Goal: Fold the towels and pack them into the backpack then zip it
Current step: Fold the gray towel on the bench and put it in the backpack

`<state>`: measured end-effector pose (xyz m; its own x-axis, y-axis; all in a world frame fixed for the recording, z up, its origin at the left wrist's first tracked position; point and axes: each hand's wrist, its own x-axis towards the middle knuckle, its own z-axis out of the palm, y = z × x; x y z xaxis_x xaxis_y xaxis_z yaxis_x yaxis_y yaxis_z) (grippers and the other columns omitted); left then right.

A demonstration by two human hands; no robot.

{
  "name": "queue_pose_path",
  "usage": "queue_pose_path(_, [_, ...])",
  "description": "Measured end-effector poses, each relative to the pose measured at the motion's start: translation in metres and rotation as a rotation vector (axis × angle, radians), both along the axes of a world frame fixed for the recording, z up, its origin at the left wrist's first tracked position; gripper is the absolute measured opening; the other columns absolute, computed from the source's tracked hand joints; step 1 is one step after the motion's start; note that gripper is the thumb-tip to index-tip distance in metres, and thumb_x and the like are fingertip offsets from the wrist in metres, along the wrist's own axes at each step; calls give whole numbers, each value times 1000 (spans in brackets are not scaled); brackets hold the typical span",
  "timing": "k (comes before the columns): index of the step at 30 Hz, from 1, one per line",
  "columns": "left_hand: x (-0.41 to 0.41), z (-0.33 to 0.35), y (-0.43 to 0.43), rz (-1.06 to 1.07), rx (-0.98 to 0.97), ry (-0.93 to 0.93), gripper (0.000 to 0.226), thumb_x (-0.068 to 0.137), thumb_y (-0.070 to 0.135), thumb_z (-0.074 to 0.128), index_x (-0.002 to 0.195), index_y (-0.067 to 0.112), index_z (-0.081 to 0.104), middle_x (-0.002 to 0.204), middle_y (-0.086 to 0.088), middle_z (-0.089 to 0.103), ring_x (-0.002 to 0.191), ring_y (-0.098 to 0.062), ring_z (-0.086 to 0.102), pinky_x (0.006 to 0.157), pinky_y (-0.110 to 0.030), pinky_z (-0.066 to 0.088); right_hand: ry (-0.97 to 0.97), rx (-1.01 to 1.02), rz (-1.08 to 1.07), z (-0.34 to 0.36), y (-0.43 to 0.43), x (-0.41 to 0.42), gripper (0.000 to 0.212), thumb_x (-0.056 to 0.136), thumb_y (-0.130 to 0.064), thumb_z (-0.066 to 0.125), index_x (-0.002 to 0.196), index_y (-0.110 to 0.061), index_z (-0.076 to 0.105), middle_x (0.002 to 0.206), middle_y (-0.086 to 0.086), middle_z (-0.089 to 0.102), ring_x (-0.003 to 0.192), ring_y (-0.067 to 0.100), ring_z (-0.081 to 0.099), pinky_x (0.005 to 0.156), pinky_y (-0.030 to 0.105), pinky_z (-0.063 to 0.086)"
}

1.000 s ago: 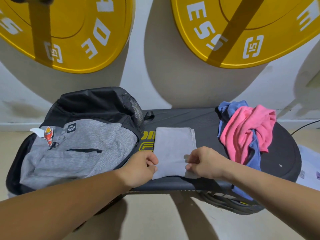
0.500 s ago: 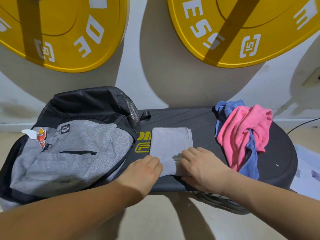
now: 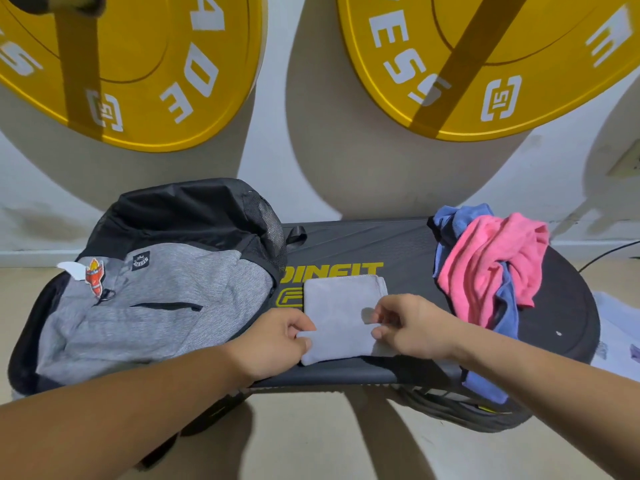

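Note:
A folded grey towel (image 3: pixel 341 303) lies flat in the middle of the black bench (image 3: pixel 381 244). My left hand (image 3: pixel 277 337) pinches the towel's near left corner. My right hand (image 3: pixel 408 327) holds the towel's near right edge between thumb and fingers. A grey and black backpack (image 3: pixel 156 289) lies on its back on the bench's left end, with its front pocket zipper closed. A crumpled pink towel (image 3: pixel 491 265) and a blue towel (image 3: pixel 457 220) sit in a heap on the right end.
Two big yellow weight plates (image 3: pixel 467 64) lean on the white wall behind the bench. The beige floor (image 3: pixel 311 441) shows below the bench's front edge. A black cable (image 3: pixel 609 254) runs along the floor at far right.
Both hands pressed flat on the towel's near edge half a second ago. Now their fingers have lifted and pinch its near corners. The towel looks shorter front to back.

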<state>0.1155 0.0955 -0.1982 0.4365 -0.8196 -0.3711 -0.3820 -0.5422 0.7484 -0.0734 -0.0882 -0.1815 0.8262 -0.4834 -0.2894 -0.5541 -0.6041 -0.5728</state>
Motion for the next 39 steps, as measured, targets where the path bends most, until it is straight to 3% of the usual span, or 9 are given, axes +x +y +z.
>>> queue_pose_path(4, [-4, -4, -8, 0, -114, -380, 14, 85, 12, 68, 97, 20, 64, 91, 4, 57, 77, -14, 55, 75, -28, 49, 27, -33, -113, -10, 0, 6, 6, 91, -31, 64, 89, -25, 63, 79, -10, 60, 78, 16, 60, 81, 35, 55])
queue_pose_path(9, [-12, -4, -4, -693, -277, -1028, 27, 65, 9, 68, 89, 20, 63, 93, -1, 59, 82, -25, 56, 62, -37, 53, -133, -286, 10, -15, 0, 2, 5, 91, -33, 61, 90, -29, 61, 89, -8, 55, 84, 16, 58, 74, 41, 54])
queue_pose_path(13, [-17, -16, 5, -691, -222, -1073, 31, 71, 19, 68, 101, 15, 63, 99, -3, 60, 86, -26, 56, 66, -37, 54, -295, -698, 320, -16, 3, -4, 15, 92, -35, 53, 88, -21, 58, 81, 0, 55, 73, 27, 55, 59, 40, 48])
queue_pose_path(19, [-4, -20, 0, -609, -147, -958, 45, 79, 11, 67, 120, 23, 53, 115, 3, 54, 103, -24, 53, 75, -40, 57, -181, -798, 403, -23, 0, -14, 49, 85, -56, 60, 112, -16, 65, 98, 3, 57, 81, 26, 55, 64, 39, 49])
queue_pose_path(23, [-1, -3, -3, -411, -129, -620, 41, 92, 26, 55, 133, 26, 58, 124, 7, 61, 116, -18, 54, 100, -31, 45, -46, -586, 330, -16, -2, -5, 47, 87, -51, 57, 122, -20, 61, 110, -1, 59, 100, 26, 60, 79, 38, 51])
queue_pose_path(29, [5, 8, -3, -110, -9, 4, 17, 90, 12, 69, 105, 21, 71, 85, 8, 65, 65, -4, 54, 71, -21, 49, 18, 20, 101, 1, -11, 9, 17, 91, -33, 70, 101, -27, 58, 79, -16, 56, 68, 1, 52, 62, 10, 38])
queue_pose_path(32, [10, 7, -3, -56, -104, -211, 14, 87, 14, 73, 98, 21, 68, 88, 6, 58, 71, -10, 54, 74, -23, 48, 1, -6, 9, -6, -9, 10, 13, 93, -36, 66, 94, -31, 54, 78, -14, 56, 75, 7, 55, 70, 21, 42])
queue_pose_path(36, [5, 6, -4, -595, -315, -820, 17, 84, 9, 58, 96, 20, 64, 105, 3, 57, 93, -22, 57, 75, -37, 54, -99, -206, -22, -15, -7, 10, 15, 95, -45, 60, 93, -33, 52, 84, -13, 50, 85, 15, 55, 79, 37, 51])
queue_pose_path(39, [-15, 1, -1, -713, -213, -1001, 15, 79, 29, 63, 88, 18, 64, 93, -2, 60, 86, -26, 59, 64, -37, 57, -183, -397, 17, -17, -5, 9, 23, 93, -51, 59, 94, -29, 58, 90, -10, 50, 88, 17, 59, 70, 38, 52])
